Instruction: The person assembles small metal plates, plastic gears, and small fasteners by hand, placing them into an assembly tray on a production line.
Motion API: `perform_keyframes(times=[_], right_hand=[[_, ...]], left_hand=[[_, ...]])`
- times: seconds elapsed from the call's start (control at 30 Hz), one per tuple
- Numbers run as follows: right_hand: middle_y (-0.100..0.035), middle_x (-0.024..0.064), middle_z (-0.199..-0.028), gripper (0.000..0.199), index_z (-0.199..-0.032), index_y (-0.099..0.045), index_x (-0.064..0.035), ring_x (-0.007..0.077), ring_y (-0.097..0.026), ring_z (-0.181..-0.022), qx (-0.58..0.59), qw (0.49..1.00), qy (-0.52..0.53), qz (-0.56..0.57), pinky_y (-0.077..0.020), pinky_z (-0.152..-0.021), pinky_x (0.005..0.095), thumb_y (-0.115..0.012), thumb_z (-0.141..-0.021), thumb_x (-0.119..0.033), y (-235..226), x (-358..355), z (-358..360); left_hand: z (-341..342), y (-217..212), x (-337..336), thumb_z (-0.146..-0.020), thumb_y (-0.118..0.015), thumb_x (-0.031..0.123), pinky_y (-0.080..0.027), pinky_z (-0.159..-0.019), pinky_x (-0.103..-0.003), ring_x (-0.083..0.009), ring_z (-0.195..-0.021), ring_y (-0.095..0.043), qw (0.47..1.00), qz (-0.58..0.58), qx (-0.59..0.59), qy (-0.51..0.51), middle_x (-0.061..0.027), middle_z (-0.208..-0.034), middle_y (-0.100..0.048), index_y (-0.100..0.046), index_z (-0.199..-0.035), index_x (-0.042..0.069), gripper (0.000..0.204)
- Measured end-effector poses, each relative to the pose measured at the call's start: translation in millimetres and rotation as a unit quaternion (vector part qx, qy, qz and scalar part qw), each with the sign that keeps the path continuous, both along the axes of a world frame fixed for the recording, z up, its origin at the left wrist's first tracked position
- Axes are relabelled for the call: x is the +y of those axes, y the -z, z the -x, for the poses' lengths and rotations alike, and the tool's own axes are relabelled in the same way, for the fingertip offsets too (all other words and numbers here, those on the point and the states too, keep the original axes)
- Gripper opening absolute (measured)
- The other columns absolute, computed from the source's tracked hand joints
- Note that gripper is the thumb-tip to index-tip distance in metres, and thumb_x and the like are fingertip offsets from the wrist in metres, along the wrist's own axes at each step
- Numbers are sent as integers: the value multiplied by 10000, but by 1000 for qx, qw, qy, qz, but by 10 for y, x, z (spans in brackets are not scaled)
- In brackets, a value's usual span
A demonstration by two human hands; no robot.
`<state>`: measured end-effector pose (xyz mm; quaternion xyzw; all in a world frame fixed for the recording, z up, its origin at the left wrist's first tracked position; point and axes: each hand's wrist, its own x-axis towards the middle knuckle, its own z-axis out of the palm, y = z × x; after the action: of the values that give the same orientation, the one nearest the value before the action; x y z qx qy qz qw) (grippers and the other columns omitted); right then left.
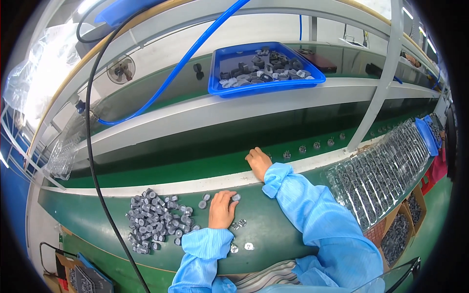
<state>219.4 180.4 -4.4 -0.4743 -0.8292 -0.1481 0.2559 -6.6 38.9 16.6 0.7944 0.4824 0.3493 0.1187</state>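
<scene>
My left hand [222,210] is closed in a pinch on a small grey round part [236,197] above the green worktop. Just left of it lie two loose grey parts, beside a large heap of similar grey round parts [159,219]. Below the hand, a few small shiny metallic pieces [242,223] and a whitish piece [249,246] rest on the worktop. My right hand [258,163] reaches over the pale rail onto the green conveyor belt. Its fingers are curled down, and what they hold, if anything, is hidden. Beyond it, several small assemblies [302,149] stand in a row along the belt.
A blue tray [213,78] of grey and dark parts sits on the upper shelf. Clear trays [381,171] full of parts lie at right, above cardboard boxes [396,238]. A black cable [93,161] hangs across the left side; a blue hose [181,63] crosses overhead.
</scene>
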Motion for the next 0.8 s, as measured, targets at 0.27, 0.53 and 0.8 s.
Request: perform_keyframes(times=[0.27,0.53,0.8], right_hand=[[-629,126,-900,128,-852,-708,-25,307,-577,-947,-54,998,19,17,-488,-803,418,-634,-761,-76,-154,-75,-134],[-664,130,-928,184,-931,-723,21,298,-649,-889,235,965,-112,31,-549,-729,357,-699,-773,112,-344,-200,-88],[-671,81,-955,118,-967,-748,22,168,-677,-887,428,818,-145,356,-550,-782,274,-715,-862,64,-267,-603,340]], left_hand=[[-6,-135,-46,-818,-780,97,-480,-922,-424,-324,-1036,-613,999,-16,-28,7,-84,-1126,-655,-688,-1158,94,352],[44,-47,-42,-843,-771,99,-488,-913,-427,-331,-1031,-621,999,10,-42,15,-110,-1086,-640,-645,-1144,70,327],[100,-82,-110,-805,-778,53,-473,-893,-442,-324,-1032,-611,996,59,-72,8,-113,-1078,-639,-600,-1206,54,438]])
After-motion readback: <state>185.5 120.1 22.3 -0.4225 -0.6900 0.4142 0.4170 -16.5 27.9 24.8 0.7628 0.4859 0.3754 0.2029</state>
